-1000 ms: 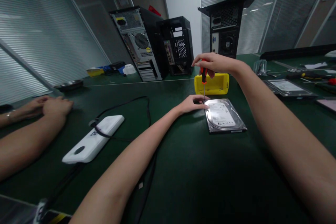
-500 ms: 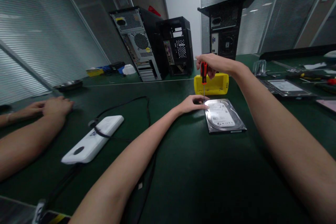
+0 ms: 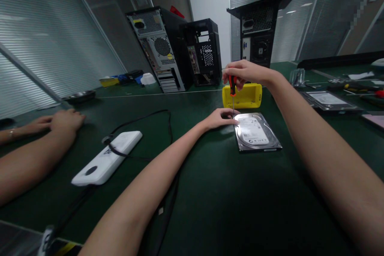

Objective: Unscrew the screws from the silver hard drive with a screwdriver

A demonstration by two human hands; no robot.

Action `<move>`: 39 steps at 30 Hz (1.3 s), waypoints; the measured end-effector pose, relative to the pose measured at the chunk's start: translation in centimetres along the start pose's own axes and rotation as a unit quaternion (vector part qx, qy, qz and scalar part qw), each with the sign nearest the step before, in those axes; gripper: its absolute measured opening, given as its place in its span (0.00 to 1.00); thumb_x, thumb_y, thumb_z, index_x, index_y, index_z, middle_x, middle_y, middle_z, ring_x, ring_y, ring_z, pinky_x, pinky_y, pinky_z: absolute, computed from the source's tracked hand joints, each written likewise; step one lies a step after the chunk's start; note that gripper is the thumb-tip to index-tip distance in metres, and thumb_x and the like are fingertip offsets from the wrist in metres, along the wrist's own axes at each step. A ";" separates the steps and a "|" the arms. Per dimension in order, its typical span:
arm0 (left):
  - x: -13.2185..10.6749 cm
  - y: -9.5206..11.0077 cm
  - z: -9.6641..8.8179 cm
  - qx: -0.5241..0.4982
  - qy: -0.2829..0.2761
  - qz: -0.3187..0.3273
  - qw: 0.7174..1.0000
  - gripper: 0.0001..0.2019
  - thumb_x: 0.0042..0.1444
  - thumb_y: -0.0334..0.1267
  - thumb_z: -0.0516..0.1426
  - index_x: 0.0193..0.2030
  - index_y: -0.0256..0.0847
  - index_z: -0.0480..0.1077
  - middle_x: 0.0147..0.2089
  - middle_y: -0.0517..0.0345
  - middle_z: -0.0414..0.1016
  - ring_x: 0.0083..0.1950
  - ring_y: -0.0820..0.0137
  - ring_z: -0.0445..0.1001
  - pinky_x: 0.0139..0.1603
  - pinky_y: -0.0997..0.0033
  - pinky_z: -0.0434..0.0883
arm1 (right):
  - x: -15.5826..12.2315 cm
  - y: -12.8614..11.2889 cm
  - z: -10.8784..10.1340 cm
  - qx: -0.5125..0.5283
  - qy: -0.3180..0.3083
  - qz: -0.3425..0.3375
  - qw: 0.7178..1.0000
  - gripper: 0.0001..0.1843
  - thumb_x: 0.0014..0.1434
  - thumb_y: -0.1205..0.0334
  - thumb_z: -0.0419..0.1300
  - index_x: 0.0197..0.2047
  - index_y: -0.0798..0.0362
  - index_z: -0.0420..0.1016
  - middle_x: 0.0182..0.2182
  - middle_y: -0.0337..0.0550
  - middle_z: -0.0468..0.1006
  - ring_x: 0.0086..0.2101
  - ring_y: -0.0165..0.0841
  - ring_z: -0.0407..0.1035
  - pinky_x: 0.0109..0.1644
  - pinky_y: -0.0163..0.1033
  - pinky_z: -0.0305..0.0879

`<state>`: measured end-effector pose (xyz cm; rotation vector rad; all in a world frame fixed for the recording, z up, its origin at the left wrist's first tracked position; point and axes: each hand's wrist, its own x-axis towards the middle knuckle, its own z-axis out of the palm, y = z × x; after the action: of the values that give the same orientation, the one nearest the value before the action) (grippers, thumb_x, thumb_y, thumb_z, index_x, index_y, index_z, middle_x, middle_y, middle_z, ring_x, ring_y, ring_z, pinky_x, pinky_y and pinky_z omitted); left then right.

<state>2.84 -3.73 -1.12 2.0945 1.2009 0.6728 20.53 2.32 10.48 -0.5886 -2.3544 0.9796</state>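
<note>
A silver hard drive (image 3: 253, 133) lies flat on the green table, its white label facing up. My left hand (image 3: 218, 119) grips the drive's far left corner, thumb on top and fingers along the side. From above, my right hand (image 3: 241, 73) holds a red and black screwdriver (image 3: 232, 85) upright. The shaft points down to that same corner of the drive, close to my left fingertips; the tip itself is too small to make out. Just behind the drive stands a yellow tray (image 3: 246, 98) with small dark bits in it.
Computer cases (image 3: 162, 48) stand along the back. A white power bank (image 3: 108, 158) with a black cable lies to the left, and another person's hands (image 3: 64, 122) rest beyond it. More hard drives (image 3: 328, 100) and tools (image 3: 355, 87) lie at the right.
My right hand has shifted slightly and the screwdriver handle leans a little more to the left. The hard drive and my left hand stay in place.
</note>
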 end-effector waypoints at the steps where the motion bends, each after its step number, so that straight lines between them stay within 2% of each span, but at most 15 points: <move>1: 0.0 0.0 0.0 0.001 0.002 0.000 1.000 0.27 0.49 0.49 0.61 0.54 0.36 0.69 0.49 0.51 0.72 0.46 0.66 0.67 0.46 0.68 0.62 | 0.1 0.1 0.0 -0.001 -0.003 -0.001 1.000 0.16 0.60 0.53 0.52 0.39 0.58 0.70 0.33 0.46 0.75 0.21 0.21 0.65 0.25 0.29 0.64; 4: -0.1 0.1 0.0 0.002 0.006 0.000 1.000 0.27 0.49 0.49 0.61 0.53 0.37 0.70 0.48 0.51 0.72 0.46 0.66 0.67 0.46 0.67 0.62 | 0.3 0.5 -0.1 -0.019 -0.004 0.000 1.000 0.18 0.60 0.51 0.51 0.45 0.57 0.69 0.32 0.46 0.76 0.21 0.22 0.65 0.24 0.30 0.64; 8: 0.1 0.0 0.1 0.002 0.011 0.006 1.000 0.26 0.48 0.48 0.61 0.53 0.37 0.70 0.47 0.51 0.73 0.45 0.66 0.67 0.46 0.66 0.62 | 0.6 1.0 -0.1 -0.054 0.017 -0.003 0.998 0.22 0.62 0.52 0.49 0.55 0.53 0.63 0.31 0.43 0.75 0.20 0.22 0.64 0.23 0.30 0.63; 12: 0.2 -0.2 0.1 0.003 0.011 0.010 1.000 0.26 0.48 0.48 0.61 0.53 0.37 0.70 0.47 0.51 0.73 0.44 0.67 0.67 0.47 0.66 0.62 | 0.8 1.3 0.0 -0.057 0.023 -0.003 0.998 0.20 0.62 0.49 0.47 0.48 0.54 0.66 0.30 0.44 0.74 0.19 0.22 0.63 0.21 0.30 0.62; 15: 0.2 -0.1 0.1 0.001 0.006 0.006 1.000 0.26 0.49 0.48 0.61 0.53 0.37 0.70 0.47 0.51 0.72 0.45 0.67 0.67 0.47 0.66 0.63 | 0.8 1.3 0.0 -0.021 0.023 0.018 0.999 0.21 0.62 0.46 0.43 0.43 0.55 0.65 0.30 0.45 0.74 0.19 0.24 0.64 0.21 0.31 0.64; 18: 0.1 0.0 0.1 0.005 0.008 0.001 1.000 0.26 0.49 0.48 0.61 0.53 0.37 0.70 0.46 0.52 0.72 0.44 0.67 0.67 0.47 0.66 0.63 | 0.6 1.0 0.0 0.015 0.010 0.026 0.999 0.19 0.64 0.50 0.41 0.44 0.55 0.65 0.31 0.45 0.74 0.20 0.25 0.66 0.22 0.32 0.66; 22: 0.1 0.0 0.1 0.005 0.008 0.000 1.000 0.26 0.49 0.49 0.61 0.53 0.37 0.70 0.45 0.52 0.72 0.44 0.67 0.67 0.46 0.66 0.63 | 0.3 0.5 -0.1 0.013 0.011 0.027 1.000 0.18 0.64 0.55 0.44 0.45 0.57 0.67 0.31 0.46 0.75 0.20 0.22 0.66 0.22 0.29 0.65; 26: 0.1 -0.1 0.0 0.005 0.007 -0.001 1.000 0.27 0.48 0.49 0.61 0.53 0.37 0.70 0.45 0.52 0.72 0.45 0.67 0.67 0.46 0.66 0.62 | 0.3 0.4 -0.2 0.006 0.017 0.014 1.000 0.17 0.62 0.54 0.49 0.42 0.58 0.70 0.32 0.46 0.76 0.20 0.21 0.65 0.23 0.28 0.64; 30: 0.1 0.0 0.0 0.008 0.005 -0.009 1.000 0.27 0.48 0.49 0.60 0.53 0.38 0.69 0.47 0.51 0.72 0.45 0.66 0.67 0.46 0.66 0.63 | 0.5 0.7 -0.2 -0.018 0.014 0.004 1.000 0.18 0.61 0.52 0.50 0.46 0.56 0.70 0.32 0.45 0.76 0.21 0.22 0.65 0.23 0.30 0.63; 35: 0.1 0.1 0.1 0.004 0.007 -0.011 1.000 0.27 0.48 0.49 0.61 0.53 0.37 0.69 0.47 0.51 0.72 0.46 0.66 0.67 0.47 0.66 0.63 | 0.5 0.8 -0.1 -0.068 0.039 -0.017 0.997 0.19 0.61 0.52 0.50 0.50 0.53 0.66 0.31 0.43 0.75 0.19 0.22 0.63 0.21 0.30 0.61; 39: 0.1 0.0 0.1 0.008 0.011 -0.004 1.000 0.26 0.48 0.48 0.61 0.53 0.37 0.70 0.45 0.52 0.72 0.44 0.67 0.68 0.45 0.67 0.62 | 0.5 0.9 -0.1 -0.076 0.048 -0.026 0.996 0.17 0.60 0.53 0.52 0.48 0.53 0.66 0.30 0.42 0.75 0.18 0.22 0.62 0.21 0.29 0.59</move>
<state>3.02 -3.67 -1.17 2.0994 1.2298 0.6859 20.39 3.22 10.05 -0.6147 -2.3596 0.7374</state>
